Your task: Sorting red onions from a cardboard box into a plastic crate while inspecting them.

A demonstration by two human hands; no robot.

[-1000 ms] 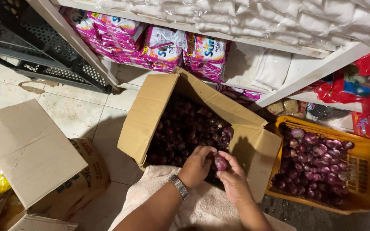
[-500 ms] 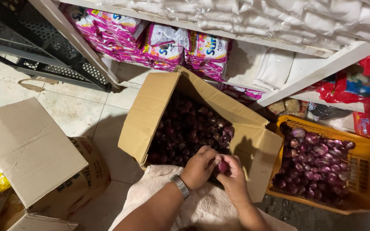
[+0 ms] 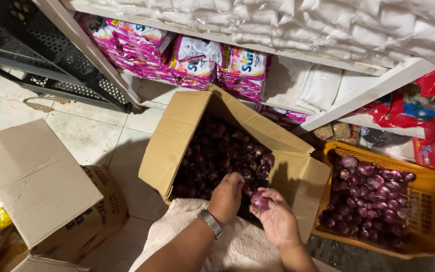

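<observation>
Purple-red onion (image 3: 259,201) sits clamped in the right hand (image 3: 277,221); the left hand (image 3: 226,197) pinches its top, above the cardboard box (image 3: 177,136), yellow basket (image 3: 429,201) to the right.

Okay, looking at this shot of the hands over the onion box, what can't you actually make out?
Head view only:
- Left hand fingertips: curled away, so their grip is hidden.
- Bottom of the cardboard box: buried under onions, in shadow.
- Onion underside: covered by the right hand.
- Yellow basket: lower corner cut by the frame edge.
</observation>
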